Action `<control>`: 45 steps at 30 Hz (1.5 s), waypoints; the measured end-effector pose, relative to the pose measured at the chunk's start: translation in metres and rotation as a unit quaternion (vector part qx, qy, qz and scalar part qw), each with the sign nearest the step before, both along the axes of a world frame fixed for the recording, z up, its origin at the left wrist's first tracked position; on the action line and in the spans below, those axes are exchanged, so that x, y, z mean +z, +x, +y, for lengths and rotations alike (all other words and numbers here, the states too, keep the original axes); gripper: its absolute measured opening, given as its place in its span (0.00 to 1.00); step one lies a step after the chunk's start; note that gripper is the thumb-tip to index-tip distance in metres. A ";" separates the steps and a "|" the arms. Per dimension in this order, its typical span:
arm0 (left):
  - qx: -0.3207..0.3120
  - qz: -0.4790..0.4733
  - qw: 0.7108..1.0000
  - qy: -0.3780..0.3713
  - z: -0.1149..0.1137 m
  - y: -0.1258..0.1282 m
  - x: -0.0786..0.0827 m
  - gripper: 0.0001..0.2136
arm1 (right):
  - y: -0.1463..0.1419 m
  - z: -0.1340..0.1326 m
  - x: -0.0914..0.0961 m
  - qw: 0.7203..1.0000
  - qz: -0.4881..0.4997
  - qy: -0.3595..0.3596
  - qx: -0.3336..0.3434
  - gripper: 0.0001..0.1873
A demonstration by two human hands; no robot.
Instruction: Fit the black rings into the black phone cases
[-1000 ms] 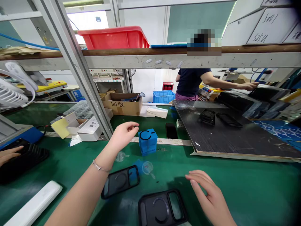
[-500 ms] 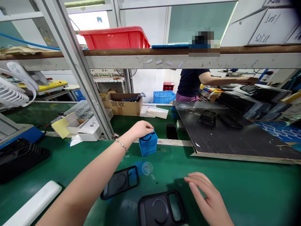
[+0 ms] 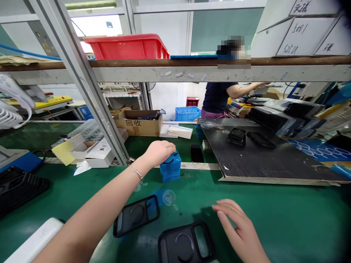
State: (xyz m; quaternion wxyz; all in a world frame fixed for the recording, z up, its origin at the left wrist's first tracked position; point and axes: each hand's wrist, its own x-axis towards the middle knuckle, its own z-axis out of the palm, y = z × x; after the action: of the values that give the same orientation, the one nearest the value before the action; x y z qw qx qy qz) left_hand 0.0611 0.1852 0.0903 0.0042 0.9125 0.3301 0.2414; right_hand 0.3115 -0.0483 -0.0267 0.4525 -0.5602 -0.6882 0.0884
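Cupping the blue block (image 3: 170,167) with the left hand (image 3: 159,153), grip closed over its top; even pressure steadies it. Right hand (image 3: 241,230) hangs released beside the black phone case (image 3: 186,243).

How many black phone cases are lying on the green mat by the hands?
2. One black phone case lies beside the left arm. The other sits at the picture's bottom edge, near the right hand, on the green mat. More could be out of view.
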 end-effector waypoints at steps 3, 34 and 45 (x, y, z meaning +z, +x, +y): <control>0.001 -0.069 0.997 -0.038 -0.007 -0.003 -0.003 0.09 | -0.002 0.000 -0.001 1.000 0.000 -0.004 0.001 0.11; 0.124 -0.697 0.463 -0.533 -0.198 -0.052 -0.050 0.15 | -0.082 0.129 0.110 0.895 -0.202 -0.111 0.381 0.37; 0.011 -0.573 0.563 -0.595 -0.231 -0.036 -0.063 0.20 | -0.098 0.006 0.077 0.947 0.153 -0.206 0.193 0.12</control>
State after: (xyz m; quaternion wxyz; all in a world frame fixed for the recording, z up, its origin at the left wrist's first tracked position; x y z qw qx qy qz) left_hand 0.0248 -0.0457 0.0271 0.7321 0.3694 0.3368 0.4626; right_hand 0.2136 -0.0422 0.0500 0.4014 -0.4776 -0.6726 0.3979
